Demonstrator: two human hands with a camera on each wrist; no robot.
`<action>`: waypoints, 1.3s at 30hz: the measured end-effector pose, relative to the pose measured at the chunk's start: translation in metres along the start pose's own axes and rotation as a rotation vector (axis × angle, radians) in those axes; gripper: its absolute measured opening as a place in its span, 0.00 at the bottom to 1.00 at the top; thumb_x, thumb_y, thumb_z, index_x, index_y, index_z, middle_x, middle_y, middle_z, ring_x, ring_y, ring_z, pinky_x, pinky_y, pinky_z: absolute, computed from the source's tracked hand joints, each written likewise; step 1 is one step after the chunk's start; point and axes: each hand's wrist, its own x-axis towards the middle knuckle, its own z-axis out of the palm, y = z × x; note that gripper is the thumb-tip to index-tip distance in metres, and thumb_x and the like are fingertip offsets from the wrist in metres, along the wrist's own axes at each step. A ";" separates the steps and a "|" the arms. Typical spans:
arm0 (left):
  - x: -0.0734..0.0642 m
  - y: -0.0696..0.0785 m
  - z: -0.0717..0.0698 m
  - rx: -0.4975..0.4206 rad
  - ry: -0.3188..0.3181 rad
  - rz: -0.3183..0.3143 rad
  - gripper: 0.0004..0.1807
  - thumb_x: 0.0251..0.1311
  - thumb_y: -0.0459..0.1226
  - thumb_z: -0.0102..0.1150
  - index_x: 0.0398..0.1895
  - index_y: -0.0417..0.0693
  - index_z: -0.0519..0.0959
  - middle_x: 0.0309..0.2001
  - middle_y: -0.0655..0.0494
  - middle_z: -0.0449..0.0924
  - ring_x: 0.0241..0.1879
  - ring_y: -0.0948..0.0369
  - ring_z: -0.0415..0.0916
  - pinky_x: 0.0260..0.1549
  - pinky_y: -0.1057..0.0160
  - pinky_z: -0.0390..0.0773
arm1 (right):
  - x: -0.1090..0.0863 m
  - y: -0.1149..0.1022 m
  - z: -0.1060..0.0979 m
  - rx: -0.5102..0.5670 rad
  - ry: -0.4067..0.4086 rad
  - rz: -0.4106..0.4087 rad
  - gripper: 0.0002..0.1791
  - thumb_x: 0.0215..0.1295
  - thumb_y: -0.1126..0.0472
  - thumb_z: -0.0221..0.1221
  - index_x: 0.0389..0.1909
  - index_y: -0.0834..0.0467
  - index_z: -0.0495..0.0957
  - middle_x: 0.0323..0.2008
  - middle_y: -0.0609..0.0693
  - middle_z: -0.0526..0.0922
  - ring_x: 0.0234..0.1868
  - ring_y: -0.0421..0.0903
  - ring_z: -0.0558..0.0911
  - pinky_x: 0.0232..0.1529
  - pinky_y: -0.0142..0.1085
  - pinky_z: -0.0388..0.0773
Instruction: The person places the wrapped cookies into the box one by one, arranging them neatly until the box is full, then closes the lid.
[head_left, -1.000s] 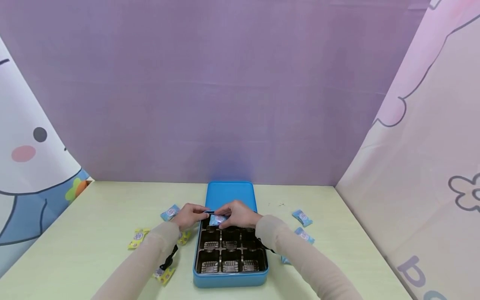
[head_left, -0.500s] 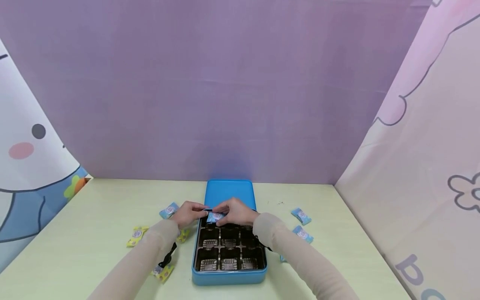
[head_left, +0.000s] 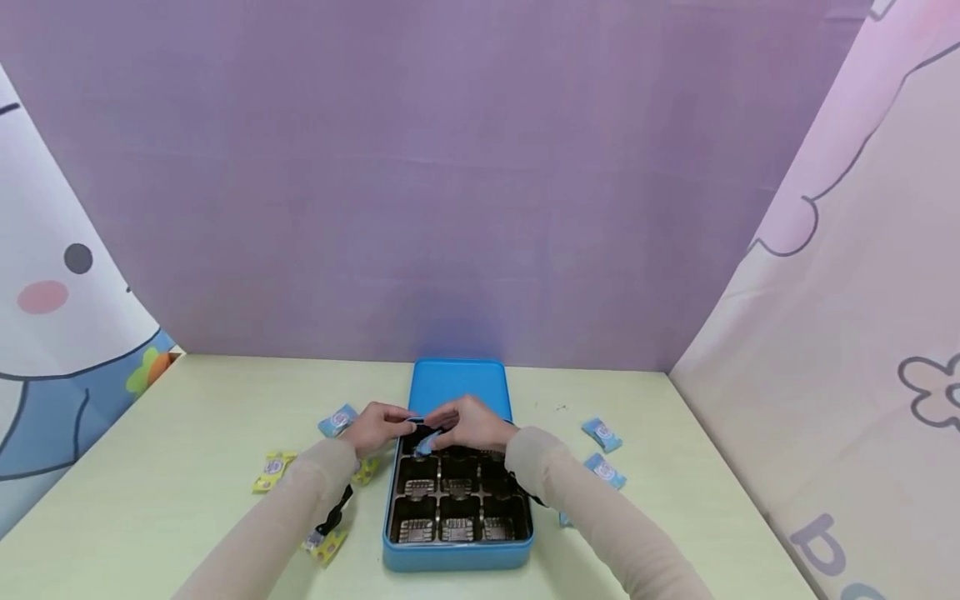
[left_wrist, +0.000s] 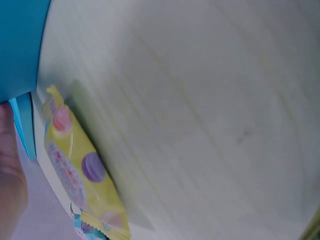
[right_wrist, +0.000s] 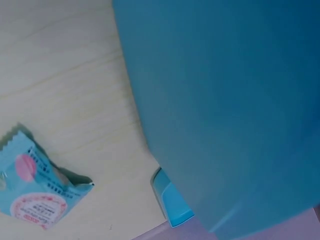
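Note:
An open blue tin point(head_left: 457, 559) stands on the table, with a dark tray point(head_left: 459, 497) divided into compartments inside. My right hand point(head_left: 474, 424) reaches over its far part and pinches a small blue candy packet point(head_left: 426, 444) at the far left compartment. The packet is tilted and partly covered by the fingers. At the far left corner, my left hand point(head_left: 372, 428) holds the tin's rim between thumb and fingers. In the left wrist view, part of the left hand point(left_wrist: 10, 180) shows beside the tin's wall point(left_wrist: 20, 45). The right wrist view shows mainly the tin's side point(right_wrist: 215, 100).
The blue lid point(head_left: 459, 388) lies behind the tin. Yellow packets point(head_left: 273, 472) and a blue packet point(head_left: 338, 420) lie to the left, one yellow packet point(left_wrist: 82, 172) close to the tin. More blue packets point(head_left: 602, 434) lie right. A purple backdrop point(head_left: 450, 183) rises behind the table.
The blue packet, earlier lying flat with its face showing, has tipped and sunk lower into the far left compartment under my right fingers. My left hand stays at the corner.

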 end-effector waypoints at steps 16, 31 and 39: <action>0.002 -0.003 -0.001 0.021 0.012 0.001 0.15 0.59 0.38 0.58 0.48 0.42 0.80 0.46 0.46 0.81 0.47 0.54 0.77 0.47 0.52 0.76 | -0.002 -0.001 -0.004 0.009 0.018 -0.018 0.21 0.55 0.61 0.64 0.53 0.55 0.77 0.50 0.48 0.80 0.51 0.45 0.78 0.49 0.36 0.77; -0.001 0.003 0.000 0.037 0.024 -0.012 0.16 0.60 0.40 0.57 0.49 0.44 0.80 0.52 0.44 0.77 0.56 0.47 0.70 0.52 0.47 0.72 | -0.023 -0.002 -0.036 0.015 0.062 0.003 0.22 0.56 0.55 0.63 0.53 0.51 0.76 0.53 0.50 0.78 0.57 0.51 0.75 0.53 0.40 0.75; -0.002 0.005 -0.004 0.045 0.009 -0.002 0.17 0.60 0.39 0.56 0.51 0.43 0.79 0.52 0.43 0.76 0.56 0.46 0.69 0.52 0.48 0.73 | -0.035 -0.009 -0.049 0.023 0.098 -0.022 0.21 0.58 0.60 0.61 0.54 0.56 0.75 0.55 0.56 0.76 0.57 0.55 0.74 0.55 0.42 0.73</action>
